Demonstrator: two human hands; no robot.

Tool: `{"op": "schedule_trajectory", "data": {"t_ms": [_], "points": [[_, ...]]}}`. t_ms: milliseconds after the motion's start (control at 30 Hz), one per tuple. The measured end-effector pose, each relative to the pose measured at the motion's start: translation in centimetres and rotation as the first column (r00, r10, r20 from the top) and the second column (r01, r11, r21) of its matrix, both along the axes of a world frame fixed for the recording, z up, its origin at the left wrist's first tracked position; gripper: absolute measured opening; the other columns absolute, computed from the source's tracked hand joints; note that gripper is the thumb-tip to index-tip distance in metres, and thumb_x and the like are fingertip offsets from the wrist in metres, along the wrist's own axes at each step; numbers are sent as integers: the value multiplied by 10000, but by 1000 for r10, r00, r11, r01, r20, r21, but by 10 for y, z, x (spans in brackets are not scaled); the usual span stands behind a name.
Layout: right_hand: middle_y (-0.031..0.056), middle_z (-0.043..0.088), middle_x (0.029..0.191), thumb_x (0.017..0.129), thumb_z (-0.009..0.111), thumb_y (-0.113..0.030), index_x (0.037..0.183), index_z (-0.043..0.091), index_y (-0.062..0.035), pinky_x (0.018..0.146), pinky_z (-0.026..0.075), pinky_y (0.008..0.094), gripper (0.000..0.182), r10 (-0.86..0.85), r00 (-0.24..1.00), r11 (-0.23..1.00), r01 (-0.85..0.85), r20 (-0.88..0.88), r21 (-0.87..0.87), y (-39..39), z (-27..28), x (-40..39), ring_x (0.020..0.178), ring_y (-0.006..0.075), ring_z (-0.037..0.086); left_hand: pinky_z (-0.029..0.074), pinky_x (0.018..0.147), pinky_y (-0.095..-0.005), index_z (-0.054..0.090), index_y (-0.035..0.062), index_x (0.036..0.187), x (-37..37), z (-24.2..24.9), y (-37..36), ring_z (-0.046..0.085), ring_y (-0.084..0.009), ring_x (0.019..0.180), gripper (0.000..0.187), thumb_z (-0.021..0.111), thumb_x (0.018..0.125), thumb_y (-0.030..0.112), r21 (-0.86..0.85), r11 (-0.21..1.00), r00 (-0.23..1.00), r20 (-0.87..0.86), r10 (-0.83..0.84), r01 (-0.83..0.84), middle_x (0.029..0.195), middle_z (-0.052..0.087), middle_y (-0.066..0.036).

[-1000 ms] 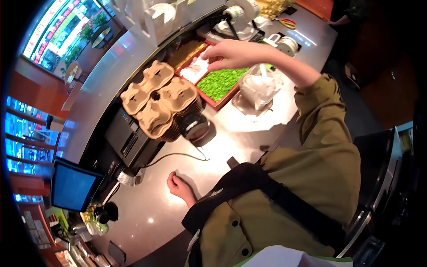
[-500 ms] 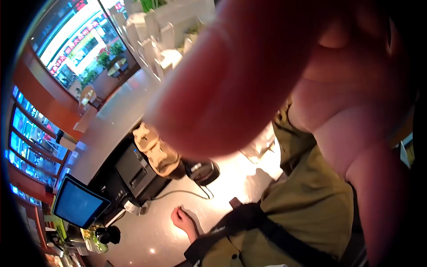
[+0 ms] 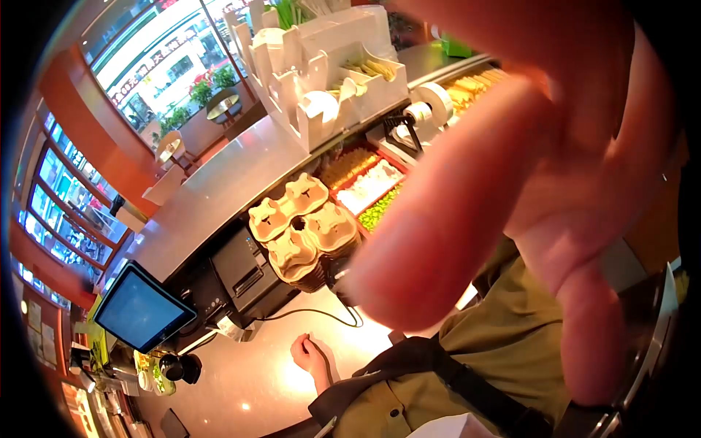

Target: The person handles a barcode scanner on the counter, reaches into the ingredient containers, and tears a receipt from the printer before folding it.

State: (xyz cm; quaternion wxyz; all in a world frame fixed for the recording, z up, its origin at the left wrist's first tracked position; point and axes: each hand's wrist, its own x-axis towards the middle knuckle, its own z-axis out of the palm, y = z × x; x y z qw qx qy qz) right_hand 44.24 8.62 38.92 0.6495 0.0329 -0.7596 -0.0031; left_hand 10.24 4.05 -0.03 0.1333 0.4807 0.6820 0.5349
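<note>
A single head-worn fisheye camera looks steeply down over a shop counter [image 3: 219, 186], tilted sideways. A hand [image 3: 526, 190] sits very close to the lens, blurred, covering the right half. Further off, at left, are a screen [image 3: 142, 308] and stacked cup trays [image 3: 303, 230].
</note>
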Motion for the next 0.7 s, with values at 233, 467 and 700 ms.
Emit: {"op": "schedule_trajectory", "data": {"t_ms": [233, 467, 700], "points": [[214, 564, 1106, 791, 640, -167, 1162, 516, 49, 776, 492, 343, 447, -216, 948, 976, 204, 235, 76, 32, 0, -11, 956, 306, 578, 436, 767, -326, 622, 8, 831, 5, 12, -2, 548, -248, 832, 120, 508, 794, 8, 42, 999, 999, -44, 0, 2, 844, 609, -112], [155, 564, 1100, 791, 632, -125, 1092, 571, -17, 825, 463, 373, 326, -205, 718, 686, 590, 665, -426, 68, -140, -5, 989, 315, 557, 422, 777, -349, 626, 16, 833, 5, 14, 1, 538, -267, 851, 122, 511, 803, 43, 54, 998, 987, -156, 23, -15, 861, 623, -94], [141, 567, 1061, 748, 664, -250, 990, 587, -16, 853, 422, 383, 345, -255, 784, 765, 522, 566, -378, 67, -240, -93, 997, 302, 535, 412, 799, -359, 635, 37, 836, 4, 12, 3, 538, -272, 865, 121, 524, 794, 57, 28, 999, 980, -200, 25, -20, 856, 625, -95]]}}
